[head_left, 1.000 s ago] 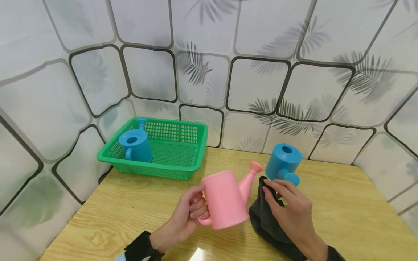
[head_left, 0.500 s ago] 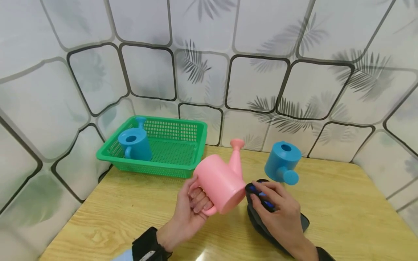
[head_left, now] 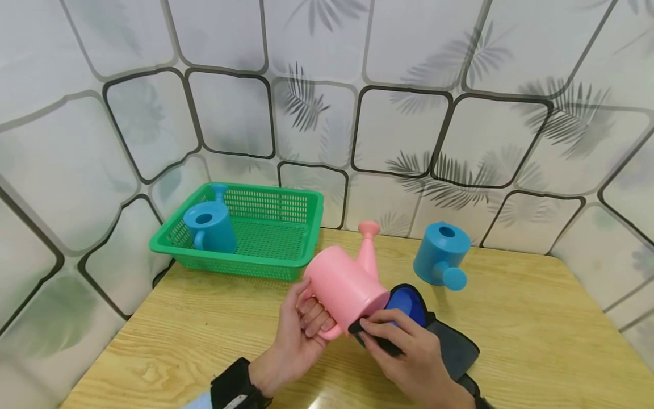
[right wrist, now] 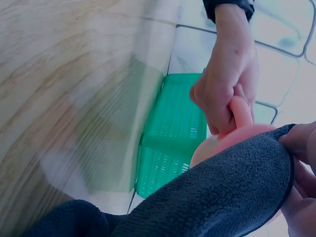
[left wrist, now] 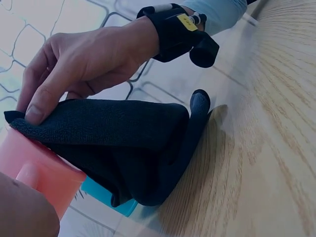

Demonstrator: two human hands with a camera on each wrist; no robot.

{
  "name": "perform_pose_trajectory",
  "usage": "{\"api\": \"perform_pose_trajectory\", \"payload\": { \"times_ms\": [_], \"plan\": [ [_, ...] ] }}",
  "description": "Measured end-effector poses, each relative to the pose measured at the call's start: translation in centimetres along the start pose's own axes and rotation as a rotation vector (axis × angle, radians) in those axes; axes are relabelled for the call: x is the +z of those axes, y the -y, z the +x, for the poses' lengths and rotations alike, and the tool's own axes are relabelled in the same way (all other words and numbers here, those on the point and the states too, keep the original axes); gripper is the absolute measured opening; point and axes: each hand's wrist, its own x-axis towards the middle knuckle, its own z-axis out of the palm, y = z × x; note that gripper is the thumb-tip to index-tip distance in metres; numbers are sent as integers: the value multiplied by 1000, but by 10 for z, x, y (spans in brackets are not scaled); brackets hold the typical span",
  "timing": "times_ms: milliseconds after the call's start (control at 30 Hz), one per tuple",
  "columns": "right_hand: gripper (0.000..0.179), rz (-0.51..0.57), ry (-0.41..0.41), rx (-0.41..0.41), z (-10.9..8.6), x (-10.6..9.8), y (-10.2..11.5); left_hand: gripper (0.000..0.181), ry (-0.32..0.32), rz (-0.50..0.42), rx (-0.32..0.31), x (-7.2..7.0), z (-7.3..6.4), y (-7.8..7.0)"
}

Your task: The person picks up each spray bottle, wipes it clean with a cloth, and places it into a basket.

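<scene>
A pink toy watering can (head_left: 341, 287) is held off the table by its handle, which my left hand (head_left: 301, 335) grips. It tilts, spout up and base turned toward the right. My right hand (head_left: 403, 346) pinches the edge of a dark grey cloth (head_left: 452, 343) with black edging and a blue side, right at the can's base. The cloth (left wrist: 113, 126) hangs from those fingers to the table in the left wrist view. In the right wrist view, the fuzzy grey cloth (right wrist: 222, 190) covers part of the pink can (right wrist: 205, 153).
One blue watering can (head_left: 441, 254) stands on the wooden table (head_left: 214, 335) at the right rear. Another blue watering can (head_left: 212, 227) sits inside a green plastic basket (head_left: 271, 264) at the left rear. A patterned wall covering (head_left: 317, 113) rises behind the table.
The pink can has tipped, its spout swinging up and left. My right hand has moved left with the cloth edge, bringing it to the can's base and exposing the blue side.
</scene>
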Motion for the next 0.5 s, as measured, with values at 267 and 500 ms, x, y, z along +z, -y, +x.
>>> {"api": "perform_pose_trajectory", "payload": {
  "times_ms": [267, 500],
  "plan": [
    [20, 12, 7, -37, -1, 3, 3, 53, -8, -9, -6, 1, 0, -1],
    [25, -64, -42, 15, 4, -3, 0, 53, -8, -4, -17, 0, -1, -3]
  ]
}}
